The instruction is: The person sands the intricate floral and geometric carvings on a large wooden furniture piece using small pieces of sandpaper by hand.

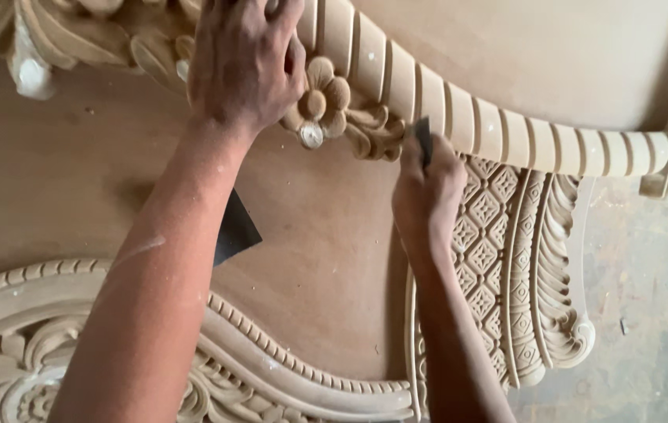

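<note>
Soft, even daylight fills the scene, warm in tone, with no glare. A faint shadow lies on the flat wood panel (326, 258) beside the left forearm, and the upper right corner falls dimmer. The left hand (244, 63) is slightly motion-blurred; the carved lattice (490, 227) stays sharp.

Left hand (244, 59): palm down, fingers spread and slightly curled, pressing flat, forearm running up from the lower left. Right hand (426, 184): closed in a pinch, fingertips bunched at the top, wrist straight, forearm coming up from the bottom edge.
</note>
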